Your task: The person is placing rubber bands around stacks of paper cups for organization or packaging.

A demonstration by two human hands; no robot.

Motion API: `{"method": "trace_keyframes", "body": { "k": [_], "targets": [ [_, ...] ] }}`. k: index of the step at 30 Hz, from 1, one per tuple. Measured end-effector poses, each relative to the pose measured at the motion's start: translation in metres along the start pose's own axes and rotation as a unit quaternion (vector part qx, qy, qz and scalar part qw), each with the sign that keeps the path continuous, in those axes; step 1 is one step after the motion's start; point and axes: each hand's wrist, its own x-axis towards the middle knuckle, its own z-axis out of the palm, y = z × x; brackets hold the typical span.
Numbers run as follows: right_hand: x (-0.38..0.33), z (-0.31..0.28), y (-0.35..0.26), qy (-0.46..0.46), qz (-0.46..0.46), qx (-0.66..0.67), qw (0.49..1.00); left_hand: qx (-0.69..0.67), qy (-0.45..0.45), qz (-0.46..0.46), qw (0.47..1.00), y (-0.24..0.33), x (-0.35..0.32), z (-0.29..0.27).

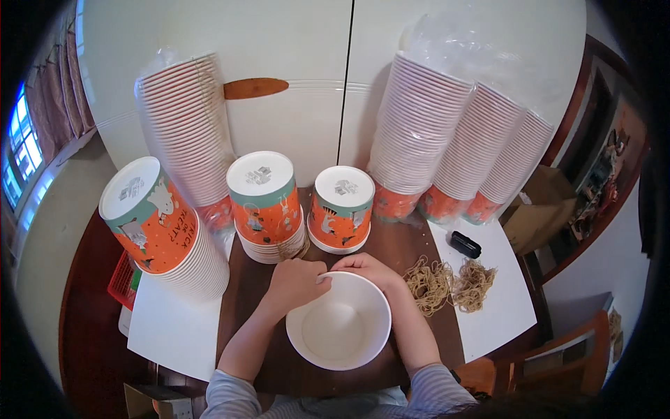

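A white-lined paper bucket (pixel 338 328) stands tilted in front of me, its open mouth facing up. My left hand (pixel 296 283) is closed on its far left rim, thumb over the edge. Just beyond those fingers, a strand of tan twine (pixel 299 246) loops up against an upturned bucket. My right hand (pixel 366 269) curls round the far outer side of the rim; its fingers are pressed together, and what they pinch is hidden. Upside down beyond my hands stand two short stacks of orange printed paper buckets, a left stack (pixel 265 209) and a right stack (pixel 340 213).
To the left leans a taller stack of upturned buckets (pixel 167 223). Plastic-wrapped bucket stacks stand at the back left (pixel 185 126) and back right (pixel 422 119). Twine bundles (pixel 427 285) and a small black object (pixel 465 244) lie right. A wooden chair (pixel 558 356) is at lower right.
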Motion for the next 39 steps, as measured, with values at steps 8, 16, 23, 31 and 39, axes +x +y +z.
{"method": "trace_keyframes", "body": {
  "k": [8,16,23,31,39],
  "targets": [
    [0.002,-0.006,0.009,-0.076,-0.028,-0.117,0.990,0.038,0.003,0.025,0.999,0.007,-0.006,0.005],
    [-0.001,-0.004,0.003,-0.074,-0.081,-0.171,0.979,0.020,0.006,0.046,0.999,0.007,-0.006,0.004],
    [-0.037,-0.050,-0.019,0.163,-0.114,-0.448,0.872,0.020,-0.026,0.023,0.999,-0.010,-0.018,-0.017],
    [-0.051,-0.079,-0.001,0.206,0.022,-0.579,0.789,0.070,-0.036,0.030,0.996,-0.016,-0.025,-0.018],
    [-0.059,-0.100,0.018,0.249,0.234,-0.642,0.687,0.082,-0.025,0.013,0.996,-0.016,-0.027,-0.023]
  ]
}}
